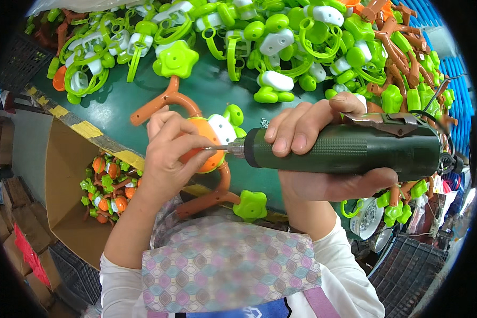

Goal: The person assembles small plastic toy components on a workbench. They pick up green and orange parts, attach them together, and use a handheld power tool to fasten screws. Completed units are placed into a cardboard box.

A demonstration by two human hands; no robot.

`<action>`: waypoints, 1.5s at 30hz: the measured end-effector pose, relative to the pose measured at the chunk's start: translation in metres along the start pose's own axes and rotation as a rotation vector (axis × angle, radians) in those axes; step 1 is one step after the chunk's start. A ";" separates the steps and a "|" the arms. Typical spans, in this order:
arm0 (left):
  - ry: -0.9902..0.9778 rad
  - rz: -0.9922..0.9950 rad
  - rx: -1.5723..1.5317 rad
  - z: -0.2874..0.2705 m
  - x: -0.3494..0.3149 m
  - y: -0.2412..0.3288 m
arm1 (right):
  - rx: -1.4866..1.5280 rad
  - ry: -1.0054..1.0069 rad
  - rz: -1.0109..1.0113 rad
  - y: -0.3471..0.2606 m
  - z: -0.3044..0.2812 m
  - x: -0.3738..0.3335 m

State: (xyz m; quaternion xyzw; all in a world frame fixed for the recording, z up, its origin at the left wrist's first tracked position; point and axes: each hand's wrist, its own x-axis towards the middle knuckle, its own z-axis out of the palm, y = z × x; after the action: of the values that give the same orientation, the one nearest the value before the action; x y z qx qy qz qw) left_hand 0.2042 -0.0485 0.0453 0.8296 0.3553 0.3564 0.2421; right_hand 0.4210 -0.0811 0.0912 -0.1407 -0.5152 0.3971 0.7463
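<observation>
My right hand (312, 132) grips a dark green electric screwdriver (323, 148), held level with its metal bit (225, 148) pointing left. At the bit's tip, the thumb and forefinger of my left hand (172, 143) are pinched together; anything small between them is hidden. Just beneath these fingers lies a plastic toy with an orange round body (209, 164), partly covered by my left hand. Brown branching limbs (169, 98) extend from it, ending in green star-shaped pieces (177, 59). A white piece with green knobs (222, 127) joins the body's right side.
Green and white plastic parts (275, 42) heap along the bench's far side, with brown limbs (400, 58) at the right. Yellow-black tape marks the bench edge (87, 129). Left below stands a cardboard box (63, 180) holding similar toys (111, 185). A cord trails from the screwdriver.
</observation>
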 end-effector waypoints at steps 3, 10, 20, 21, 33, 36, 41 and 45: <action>0.014 0.051 0.053 -0.007 -0.001 -0.001 | 0.029 -0.065 -0.010 0.007 0.002 0.004; 0.035 0.063 0.110 -0.016 0.000 0.004 | 0.085 -0.097 0.024 0.010 0.015 0.007; 0.112 -0.003 -0.022 -0.009 0.002 -0.002 | -0.116 0.010 0.220 0.006 0.003 0.005; 0.104 0.007 -0.024 -0.007 0.003 -0.002 | -0.174 0.011 0.258 0.006 0.004 0.006; 0.119 -0.035 -0.148 0.007 -0.001 -0.014 | -0.146 -0.100 0.528 0.030 0.009 0.016; 0.134 0.026 -0.113 0.007 0.004 -0.015 | -0.175 -0.064 0.551 0.035 0.006 0.001; 0.145 0.081 -0.096 0.010 0.005 -0.017 | -0.378 0.067 0.527 0.011 0.028 -0.007; 0.128 0.101 -0.071 0.007 0.003 -0.018 | -0.165 -0.021 0.177 0.009 0.024 0.013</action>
State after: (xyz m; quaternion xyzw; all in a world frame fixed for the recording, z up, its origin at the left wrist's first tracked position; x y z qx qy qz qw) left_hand 0.2038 -0.0359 0.0307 0.8129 0.3146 0.4329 0.2300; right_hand 0.3981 -0.0705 0.1047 -0.2425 -0.5394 0.4191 0.6889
